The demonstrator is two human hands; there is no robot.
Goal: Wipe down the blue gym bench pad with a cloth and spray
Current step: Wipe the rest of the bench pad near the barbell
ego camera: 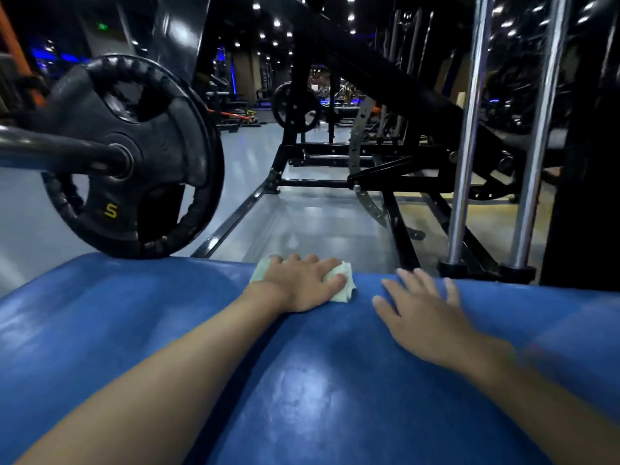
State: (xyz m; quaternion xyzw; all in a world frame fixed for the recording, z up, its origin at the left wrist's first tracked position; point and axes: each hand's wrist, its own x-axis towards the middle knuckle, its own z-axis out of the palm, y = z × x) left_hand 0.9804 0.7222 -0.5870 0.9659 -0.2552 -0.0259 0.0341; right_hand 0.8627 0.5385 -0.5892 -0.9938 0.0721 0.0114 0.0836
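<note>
Left hand [298, 283] grips a crumpled pale-green cloth [344, 270] on the blue vinyl bench pad [302, 380]. Right hand [426, 310] lies spread flat beside it.

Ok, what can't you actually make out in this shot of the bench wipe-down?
Head view:
- Spray bottle: nowhere in frame.
- Cloth: mostly covered by the left hand.
- Its fingertips: hidden, bent over the far edge of the blue pad.
- Pad's ends: cut off by the left, right and bottom frame edges.
- Far machines: too dark and blurred to identify.
</note>
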